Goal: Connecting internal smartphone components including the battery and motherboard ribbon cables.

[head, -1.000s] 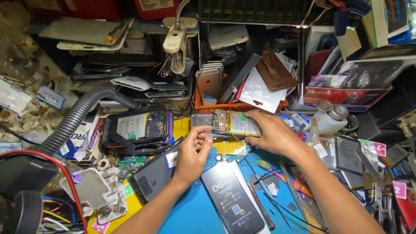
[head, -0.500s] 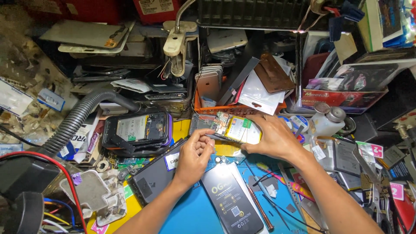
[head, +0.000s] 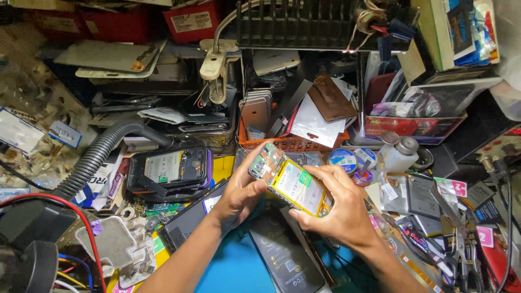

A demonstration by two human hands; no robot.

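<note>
An opened phone (head: 290, 182), back cover off with its yellow-edged battery and circuit board showing, is held tilted above the bench in both hands. My left hand (head: 241, 190) grips its upper left end near the circuit board. My right hand (head: 336, 209) wraps around its lower right end, fingers over the battery. Under the hands a black phone back cover (head: 282, 255) lies on the blue mat (head: 233, 271).
Another opened phone in a black-and-purple holder (head: 171, 168) sits to the left beside a grey corrugated hose (head: 97, 157). An orange basket (head: 293, 142) with phone parts stands behind. A small white bottle (head: 399, 154), tape rolls (head: 344, 160) and batteries crowd the right.
Both hands have drawn the opened phone from the back of the bench toward me and tilted it; the right hand has shifted its grip lower on it.
</note>
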